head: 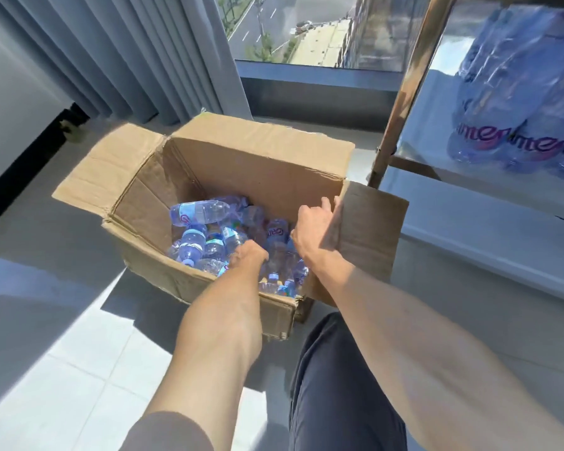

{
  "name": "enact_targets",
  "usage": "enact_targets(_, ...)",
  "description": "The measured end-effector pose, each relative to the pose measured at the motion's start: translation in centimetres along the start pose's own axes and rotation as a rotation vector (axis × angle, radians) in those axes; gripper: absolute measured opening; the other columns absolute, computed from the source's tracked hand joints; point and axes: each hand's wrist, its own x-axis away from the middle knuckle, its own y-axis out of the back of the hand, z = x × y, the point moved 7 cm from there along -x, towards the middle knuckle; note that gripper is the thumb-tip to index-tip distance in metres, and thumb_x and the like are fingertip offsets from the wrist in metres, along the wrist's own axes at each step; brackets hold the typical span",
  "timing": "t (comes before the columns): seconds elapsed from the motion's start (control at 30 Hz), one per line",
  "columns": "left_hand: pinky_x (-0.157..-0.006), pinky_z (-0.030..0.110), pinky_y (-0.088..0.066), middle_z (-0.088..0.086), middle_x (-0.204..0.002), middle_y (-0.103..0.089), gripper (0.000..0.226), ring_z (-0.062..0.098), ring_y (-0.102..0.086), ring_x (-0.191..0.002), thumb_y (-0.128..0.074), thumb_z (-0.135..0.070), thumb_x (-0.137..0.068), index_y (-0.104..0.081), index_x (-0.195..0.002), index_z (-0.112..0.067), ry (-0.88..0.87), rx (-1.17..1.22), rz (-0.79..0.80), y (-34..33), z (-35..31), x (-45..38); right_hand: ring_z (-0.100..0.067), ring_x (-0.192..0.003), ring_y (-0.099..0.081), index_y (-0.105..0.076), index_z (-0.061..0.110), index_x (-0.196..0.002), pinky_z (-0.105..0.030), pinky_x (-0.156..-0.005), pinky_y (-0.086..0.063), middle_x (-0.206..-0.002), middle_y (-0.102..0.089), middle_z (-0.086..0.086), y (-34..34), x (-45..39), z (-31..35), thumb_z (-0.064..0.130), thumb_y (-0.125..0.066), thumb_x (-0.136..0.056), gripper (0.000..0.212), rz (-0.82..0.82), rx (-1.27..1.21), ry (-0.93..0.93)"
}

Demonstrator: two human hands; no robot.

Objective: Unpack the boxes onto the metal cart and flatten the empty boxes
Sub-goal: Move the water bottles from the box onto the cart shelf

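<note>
An open cardboard box [248,157] stands on the floor with its flaps spread out. Inside lie several small clear water bottles [202,211] with blue labels. My left hand [246,255] reaches down into the box among the bottles; its fingers are hidden, so what they do cannot be seen. My right hand [313,224] grips the upper edge of the box's right flap [368,229]. The metal cart [401,102] stands at the right, and a shrink-wrapped pack of bottles [515,92] lies on its shelf.
Grey curtains [127,53] hang at the back left beside a large window [293,27]. The box sits close to the cart's brass-coloured post. My dark-trousered leg [336,379] is just in front of the box. Pale floor tiles [62,369] stretch to the left.
</note>
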Motion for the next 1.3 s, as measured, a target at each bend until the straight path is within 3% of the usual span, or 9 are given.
enact_targets(0.2,-0.095,0.041,-0.054,0.017,-0.121,-0.066,0.037,0.028,-0.066,-0.109,-0.054,-0.012,-0.083,-0.064,-0.116,0.0,-0.241,-0.311,0.218,-3.8,-4.8,-3.3,-0.023,-0.106,-0.058,-0.054,0.028,-0.077,-0.045,-0.118,-0.01,-0.083,-0.07,0.002,0.5,-0.1,-0.1,0.034,-0.06,-0.085,0.012,-0.071,0.012,-0.034)
enact_targets(0.3,-0.069,0.024,-0.055,0.009,-0.101,-0.069,0.015,0.021,-0.063,-0.08,-0.055,-0.013,-0.088,-0.066,-0.097,-0.008,-0.32,-0.549,0.322,-4.9,-4.5,-3.4,-0.023,-0.103,-0.059,-0.061,0.026,-0.084,-0.045,-0.118,-0.01,-0.084,-0.07,0.001,0.2,-0.2,-0.1,0.034,-0.057,-0.086,0.008,-0.091,0.016,-0.042)
enact_targets(0.4,-0.062,0.016,-0.047,0.003,-0.126,-0.066,0.024,0.014,-0.061,-0.09,-0.06,-0.015,-0.093,-0.067,-0.115,-0.014,-0.343,-0.87,0.392,-5.6,-2.6,-3.0,-0.025,-0.096,-0.061,-0.062,0.024,-0.083,-0.046,-0.118,-0.013,-0.08,-0.069,-0.001,0.4,-0.4,0.2,0.028,-0.057,-0.083,0.006,-0.132,-0.017,-0.029)
enact_targets(0.6,-0.106,0.042,-0.037,0.0,-0.149,-0.045,0.061,0.027,-0.042,-0.137,-0.064,-0.041,-0.089,-0.045,-0.145,-0.027,-0.31,-1.123,0.288,-5.4,-2.0,-1.3,-0.026,-0.094,-0.061,-0.062,0.022,-0.083,-0.046,-0.119,-0.013,-0.079,-0.068,-0.001,0.7,-0.4,0.5,0.026,-0.055,-0.083,0.008,-0.146,-0.016,-0.028)
enact_targets(0.77,-0.073,0.051,-0.034,-0.002,-0.131,-0.056,0.046,0.026,-0.042,-0.099,-0.048,-0.04,-0.097,-0.05,-0.141,-0.028,-0.374,-1.252,0.205,-10.8,-1.8,-6.2,-0.025,-0.092,-0.062,-0.061,0.023,-0.085,-0.044,-0.118,-0.016,-0.078,-0.067,0.0,0.6,-0.2,0.2,0.027,-0.052,-0.084,0.011,-0.154,0.015,-0.039)
enact_targets(0.83,-0.078,0.044,-0.033,0.003,-0.114,-0.054,0.035,0.025,-0.041,-0.104,-0.048,-0.039,-0.098,-0.052,-0.13,-0.027,-0.488,-1.331,0.135,-12.0,-1.9,-7.5,-0.024,-0.09,-0.062,-0.06,0.023,-0.083,-0.044,-0.117,-0.018,-0.077,-0.067,0.0,0.5,-0.2,0.1,0.027,-0.052,-0.084,0.009,-0.171,0.015,-0.044)
enact_targets(0.93,-0.077,0.04,-0.034,-0.005,-0.126,-0.055,0.053,0.022,-0.044,-0.11,-0.049,-0.049,-0.092,-0.055,-0.139,-0.026,-0.577,-1.306,0.119,-9.9,-2.6,-5.1,-0.024,-0.087,-0.063,-0.06,0.023,-0.081,-0.043,-0.116,-0.02,-0.075,-0.067,-0.001,0.5,-0.4,0.0,0.027,-0.053,-0.083,0.008,-0.191,0.008,-0.052)
enact_targets(1.1,-0.087,0.045,-0.04,0.006,-0.138,-0.052,0.039,0.025,-0.043,-0.122,-0.04,-0.024,-0.102,-0.054,-0.138,-0.019,-0.555,-1.351,0.015,-6.8,-4.5,-1.2,-0.025,-0.085,-0.063,-0.06,0.022,-0.079,-0.043,-0.116,-0.021,-0.073,-0.067,-0.001,0.6,-0.3,0.0,0.026,-0.054,-0.083,0.008,-0.217,-0.014,-0.04)
enact_targets(1.3,-0.086,0.04,-0.05,0.012,-0.127,-0.049,0.033,0.028,-0.041,-0.117,-0.044,-0.007,-0.099,-0.057,-0.128,-0.012,-0.495,-1.053,-0.243,-4.2,-6.8,-1.1,-0.026,-0.078,-0.063,-0.061,0.021,-0.075,-0.04,-0.114,-0.023,-0.069,-0.066,-0.003,0.4,-0.2,-0.4,0.025,-0.056,-0.079,0.008,-0.273,-0.073,-0.037)
